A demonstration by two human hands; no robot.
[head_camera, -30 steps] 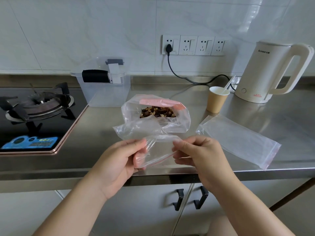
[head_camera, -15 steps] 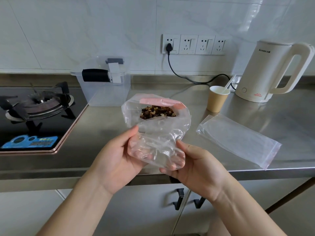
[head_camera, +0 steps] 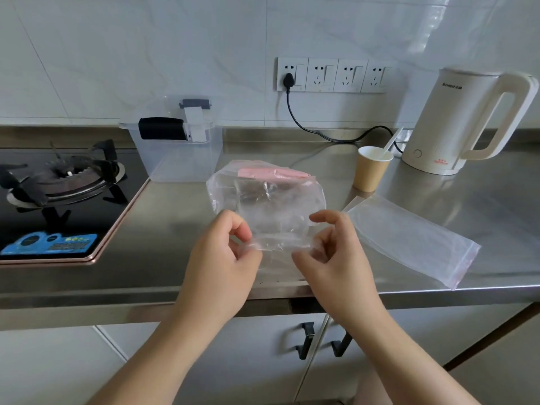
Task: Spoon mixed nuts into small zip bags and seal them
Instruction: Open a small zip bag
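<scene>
My left hand (head_camera: pixel 222 258) and my right hand (head_camera: pixel 333 252) pinch the lower corners of a small clear zip bag (head_camera: pixel 277 226), held up spread over the counter. Behind it stands the large clear nut bag (head_camera: pixel 230 182) with a pink strip at its mouth; the held bag blurs the nuts inside. A stack of flat zip bags (head_camera: pixel 409 238) lies to the right. The paper cup (head_camera: pixel 371 168) with a white spoon (head_camera: pixel 393 141) stands behind that stack.
A cream electric kettle (head_camera: pixel 455 121) sits at the back right, its cord running to the wall sockets (head_camera: pixel 333 74). A clear plastic container (head_camera: pixel 175 141) stands at the back, beside the gas hob (head_camera: pixel 58 197) on the left. The steel counter edge (head_camera: pixel 117 293) runs below my hands.
I have turned and raised the small bag from a crumpled hold in both palms to a spread hold by fingertips. It now covers the nuts in the large bag.
</scene>
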